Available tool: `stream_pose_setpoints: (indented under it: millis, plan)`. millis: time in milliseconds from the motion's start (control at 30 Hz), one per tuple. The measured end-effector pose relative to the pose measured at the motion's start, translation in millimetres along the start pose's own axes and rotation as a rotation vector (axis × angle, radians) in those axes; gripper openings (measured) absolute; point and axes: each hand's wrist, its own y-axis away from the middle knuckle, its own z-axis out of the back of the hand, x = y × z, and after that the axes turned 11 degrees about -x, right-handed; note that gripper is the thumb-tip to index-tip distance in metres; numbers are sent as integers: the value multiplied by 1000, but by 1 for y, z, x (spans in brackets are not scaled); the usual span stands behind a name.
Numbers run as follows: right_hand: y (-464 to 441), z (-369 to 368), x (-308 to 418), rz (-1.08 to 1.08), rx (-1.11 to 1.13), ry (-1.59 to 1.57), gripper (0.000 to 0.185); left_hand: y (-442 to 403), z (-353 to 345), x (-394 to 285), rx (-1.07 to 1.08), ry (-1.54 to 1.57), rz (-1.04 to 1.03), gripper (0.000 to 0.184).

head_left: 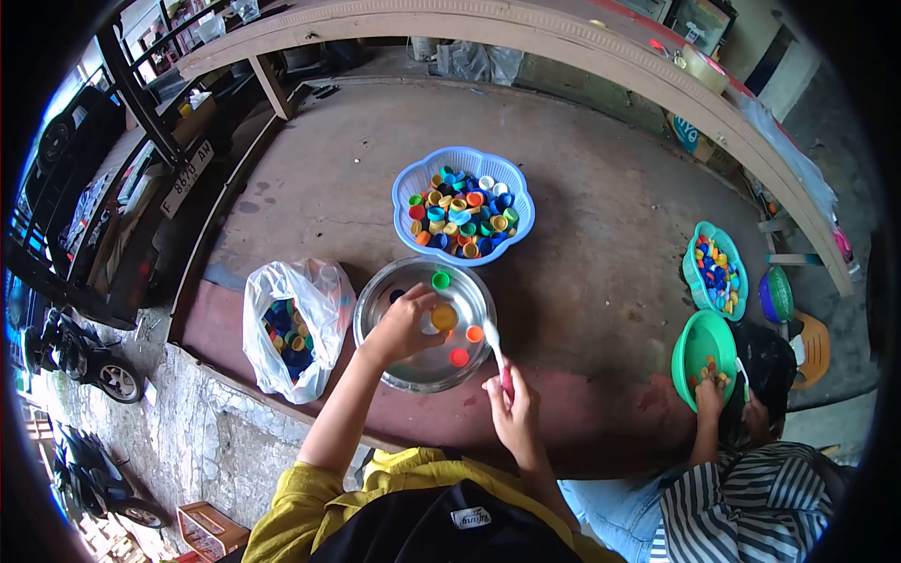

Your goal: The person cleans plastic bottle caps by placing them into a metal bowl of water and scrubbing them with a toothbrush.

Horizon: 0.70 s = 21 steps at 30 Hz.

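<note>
My left hand (pixel 405 327) reaches over the steel basin (pixel 375 368), its fingers closed on a yellow bottle cap (pixel 443 317). Loose in that basin lie a green cap (pixel 440 280), an orange cap (pixel 475 333) and a red cap (pixel 458 357). At the basin's right rim, my right hand (pixel 516 418) grips a knife-like tool (pixel 495 345) with a red handle and a pale blade pointing up and away from me. Just beyond stands a blue scalloped basket (pixel 523 192) full of mixed bottle caps. Left of the basin sits a white plastic bag (pixel 324 300) with more caps inside.
A co-worker in a striped top (pixel 741 502) sits to my right, hands at a green basin (pixel 683 352). Behind that is a turquoise basket (pixel 696 281) of caps. A wooden rail (pixel 526 52) spans the table's (pixel 610 281) far side. Motorbikes (pixel 103 371) stand at left.
</note>
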Motion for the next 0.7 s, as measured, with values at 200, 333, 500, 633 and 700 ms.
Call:
stream_pose_setpoints:
  millis: [200, 333, 500, 633, 700]
  plan:
    - [-12, -17, -11, 347, -39, 62, 36, 21, -6, 6, -134, 142, 83, 85]
    - [-14, -16, -9, 373, 168, 158, 49, 37, -11, 11, -307, 268, 63, 96]
    - [-14, -14, -2, 239, 121, 164, 43, 44, -12, 12, -377, 267, 123, 94]
    - [-19, -22, -5, 266, 177, 159, 45, 47, -16, 12, -390, 222, 131, 88]
    - [-36, -21, -5, 261, 98, 124, 44, 49, -21, 12, -399, 224, 137, 86]
